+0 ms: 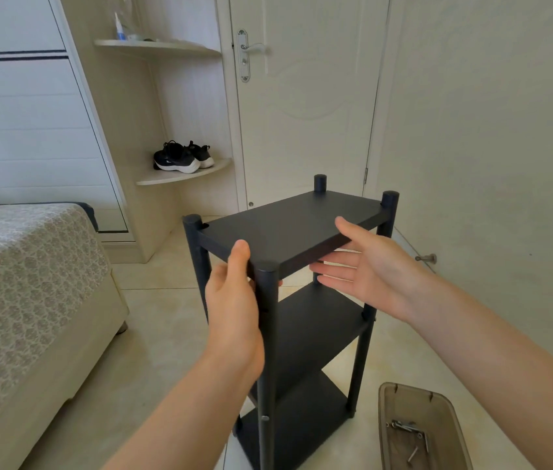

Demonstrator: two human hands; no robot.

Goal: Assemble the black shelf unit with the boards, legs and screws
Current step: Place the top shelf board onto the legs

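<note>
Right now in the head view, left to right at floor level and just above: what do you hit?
bed → left hand on the near corner leg → black shelf unit → right hand at the top board's edge → brown tray with loose screws.

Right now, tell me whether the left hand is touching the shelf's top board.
Touching. The head view shows the left hand gripping the top board at its near corner, thumb pressed on it.
</note>
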